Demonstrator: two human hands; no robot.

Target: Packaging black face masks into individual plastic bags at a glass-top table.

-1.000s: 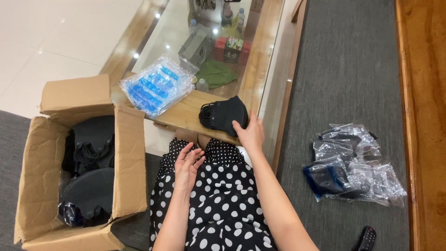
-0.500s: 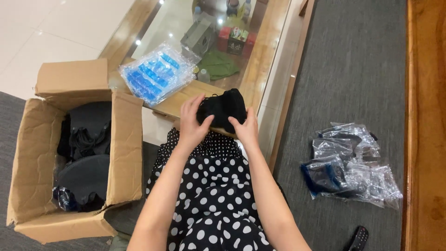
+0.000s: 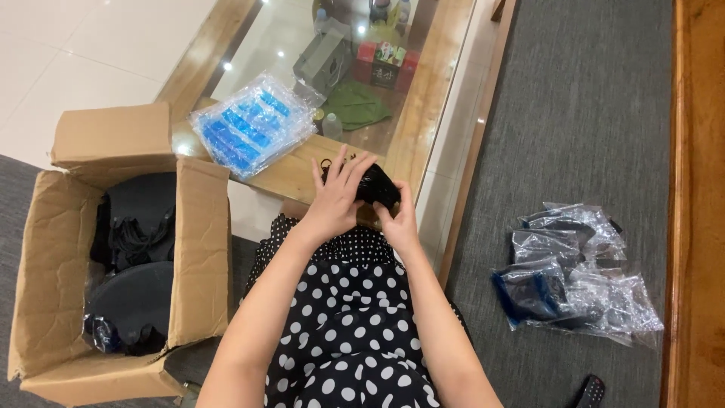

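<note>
Both hands meet over the corner of a glass-topped wooden table (image 3: pixel 423 113). My left hand (image 3: pixel 336 198) lies over a black fabric item (image 3: pixel 377 185), fingers spread across its top. From the near side, my right hand (image 3: pixel 399 219) grips that same black item, which looks folded small. My lap, in a black dress with white dots (image 3: pixel 347 317), is just below the hands.
An open cardboard box (image 3: pixel 196 249) with black fabric items stands on the floor at my left. A stack of clear bags with blue strips (image 3: pixel 249 128) lies on the table. Several filled clear bags (image 3: pixel 566 272) lie on the grey carpet at right.
My left hand rose from my lap to the black item on the table. Both hands have since pressed the item into a smaller fold.
</note>
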